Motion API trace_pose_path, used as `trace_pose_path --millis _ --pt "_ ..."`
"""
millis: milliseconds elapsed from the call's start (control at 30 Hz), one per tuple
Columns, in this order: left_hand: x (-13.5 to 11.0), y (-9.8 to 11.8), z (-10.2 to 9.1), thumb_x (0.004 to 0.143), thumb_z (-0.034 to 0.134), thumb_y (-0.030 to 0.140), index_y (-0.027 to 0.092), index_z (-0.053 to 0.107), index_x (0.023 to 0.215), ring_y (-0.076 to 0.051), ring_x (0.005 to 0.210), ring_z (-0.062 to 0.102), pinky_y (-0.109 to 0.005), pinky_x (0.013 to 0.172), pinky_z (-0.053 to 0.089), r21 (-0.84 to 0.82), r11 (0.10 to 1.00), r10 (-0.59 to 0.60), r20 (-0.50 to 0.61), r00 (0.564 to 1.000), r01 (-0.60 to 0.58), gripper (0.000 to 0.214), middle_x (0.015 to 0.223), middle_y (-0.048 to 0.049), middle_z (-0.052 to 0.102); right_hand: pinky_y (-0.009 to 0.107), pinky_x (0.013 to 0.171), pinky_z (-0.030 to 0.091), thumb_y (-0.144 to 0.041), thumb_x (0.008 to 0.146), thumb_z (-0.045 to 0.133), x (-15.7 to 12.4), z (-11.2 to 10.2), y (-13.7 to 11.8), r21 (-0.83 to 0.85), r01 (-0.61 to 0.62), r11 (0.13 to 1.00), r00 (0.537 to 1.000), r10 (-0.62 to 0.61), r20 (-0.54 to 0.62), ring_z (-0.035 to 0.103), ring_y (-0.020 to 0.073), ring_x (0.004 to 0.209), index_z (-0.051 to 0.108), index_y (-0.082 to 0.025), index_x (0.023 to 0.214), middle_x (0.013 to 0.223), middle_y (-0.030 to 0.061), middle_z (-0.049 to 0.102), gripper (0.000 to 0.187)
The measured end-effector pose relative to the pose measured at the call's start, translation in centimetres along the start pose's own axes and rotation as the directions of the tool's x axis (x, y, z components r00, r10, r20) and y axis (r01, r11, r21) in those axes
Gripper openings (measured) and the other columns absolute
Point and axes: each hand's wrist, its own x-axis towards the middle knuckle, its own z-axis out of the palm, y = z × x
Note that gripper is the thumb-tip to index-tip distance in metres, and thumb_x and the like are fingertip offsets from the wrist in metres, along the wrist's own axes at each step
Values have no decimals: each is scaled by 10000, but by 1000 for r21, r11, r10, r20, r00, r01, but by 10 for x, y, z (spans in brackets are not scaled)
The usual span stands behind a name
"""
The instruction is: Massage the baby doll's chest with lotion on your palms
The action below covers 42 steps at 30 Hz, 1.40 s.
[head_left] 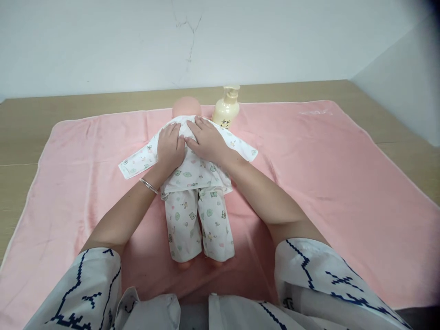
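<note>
A baby doll (pixel 186 107) lies on a pink blanket with its head away from me and its feet toward me. It wears a white printed top (pixel 195 173) and matching white trousers (pixel 216 224). The sleeves spread out to both sides. My left hand (pixel 171 145) lies flat on the left of the doll's upper body, fingers stretched out. On the upper right of the body rests my right hand (pixel 208 140), its fingers extended and its thumb close to my left thumb. The doll's face is not visible.
The pink blanket (pixel 319 183) covers much of a wooden surface (pixel 20 128). A cream pump bottle (pixel 227 107) stands just right of the doll's head. Behind rises a pale wall (pixel 103 46) with cracks, meeting another wall at the right.
</note>
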Motion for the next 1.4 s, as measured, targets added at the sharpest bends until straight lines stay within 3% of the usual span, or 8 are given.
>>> trace_pose_path --millis 300,467,600,767,933,1067,1200,1400 --pt "-10 8 -3 902 440 269 204 647 925 -259 1056 586 -446 979 473 10 1000 22 -196 980 -21 218 1033 -103 687 481 1048 410 -238 991 268 -25 -16 -40 -167 -70 984 998 67 -20 548 372 1250 544 6 1290 1340 277 582 474" --pt "-7 7 0 896 431 297 165 641 1106 -292 1171 549 -489 1063 426 -37 994 -103 -153 983 99 325 1195 -138 648 487 1108 371 -382 1004 299 -14 -15 -25 -80 -130 988 990 133 38 473 375 1344 450 24 1396 1432 268 512 583" --pt "-1 3 2 937 379 348 142 570 1261 -301 1265 517 -489 1122 379 -21 998 -53 -59 997 52 429 1325 -154 596 495 1188 270 -439 987 347 -1 -5 -8 -13 -129 992 990 129 51 334 360 1452 343 7 1486 1542 233 388 669" --pt "-5 6 -3 943 345 265 161 634 1121 -255 1175 572 -445 1069 433 -9 997 76 -87 993 -77 354 1219 -122 662 478 1159 307 -361 994 337 -13 -8 -25 -89 -112 990 994 111 -18 454 364 1363 456 57 1394 1427 267 519 591" --pt "-10 13 -5 902 401 231 179 668 1020 -263 1076 583 -446 1002 471 6 1000 4 -185 983 -3 297 1101 -120 682 458 1069 408 -293 997 309 -23 -17 -37 -136 -129 982 992 126 -30 568 361 1229 580 29 1241 1270 268 633 486" --pt "-5 12 -2 870 432 262 135 624 1178 -303 1160 556 -482 1061 435 16 996 -88 -130 988 91 385 1210 -155 640 466 1083 414 -434 995 340 -9 -9 -15 -15 -224 975 975 224 -1 499 357 1324 533 8 1314 1367 244 581 579" --pt "-1 6 1 881 399 269 110 583 1253 -304 1235 527 -495 1114 395 0 998 -64 -73 995 64 444 1296 -168 608 480 1154 337 -419 987 353 0 1 -2 0 -177 984 984 177 -36 442 350 1381 480 27 1375 1438 244 519 604" --pt "-6 7 -3 907 394 255 148 660 1101 -259 1154 587 -454 1060 456 4 999 36 -131 991 -36 345 1204 -124 672 476 1129 354 -323 1004 312 -18 -6 -31 -119 -156 981 987 150 -64 523 368 1297 574 59 1243 1326 287 592 521"
